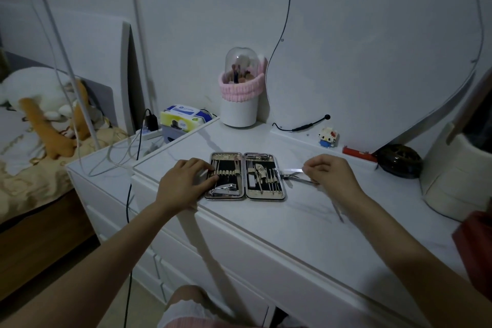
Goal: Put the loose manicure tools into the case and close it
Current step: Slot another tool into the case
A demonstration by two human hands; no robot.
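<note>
As the case [245, 176] lies open (tools strapped) | right hand [328, 172] perhaps pinching file [292, 170]

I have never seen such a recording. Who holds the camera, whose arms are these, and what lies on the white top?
No machine here: a person wears the camera on the head, so you look down along their own arms. On the white dresser top lies an open manicure case with tools strapped inside. The left hand rests on the case's left half. The right hand pinches a thin metal tool just right of the case. Small scissors and another slim tool lie loose nearby.
</note>
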